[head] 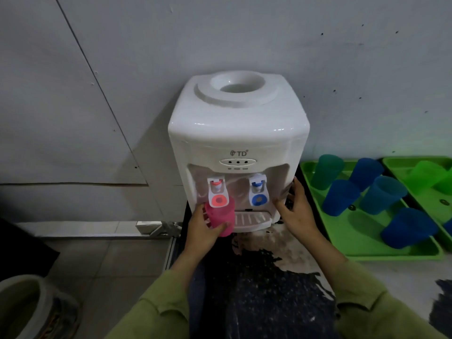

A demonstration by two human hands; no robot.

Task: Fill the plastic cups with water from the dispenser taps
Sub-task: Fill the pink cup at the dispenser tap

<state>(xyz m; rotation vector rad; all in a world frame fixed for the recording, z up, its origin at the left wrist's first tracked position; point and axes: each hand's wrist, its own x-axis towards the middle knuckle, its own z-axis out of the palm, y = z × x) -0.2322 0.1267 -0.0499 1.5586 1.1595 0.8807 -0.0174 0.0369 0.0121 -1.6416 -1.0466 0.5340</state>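
Note:
A white tabletop water dispenser [237, 133] stands against the wall, with a red tap [217, 194] on the left and a blue tap [258, 193] on the right above a drip tray [252, 218]. My left hand [204, 228] grips a pink plastic cup [221, 216] and holds it directly under the red tap, against its lever. My right hand [297, 209] rests with spread fingers on the dispenser's lower right corner. Whether water is flowing cannot be seen.
A green tray [367, 245] to the right holds several blue and green cups, such as one blue cup [408, 228]. A second green tray [420, 165] lies further right. The dark counter [264, 277] has worn, pale patches. A tiled floor and a round vessel [22, 304] lie at lower left.

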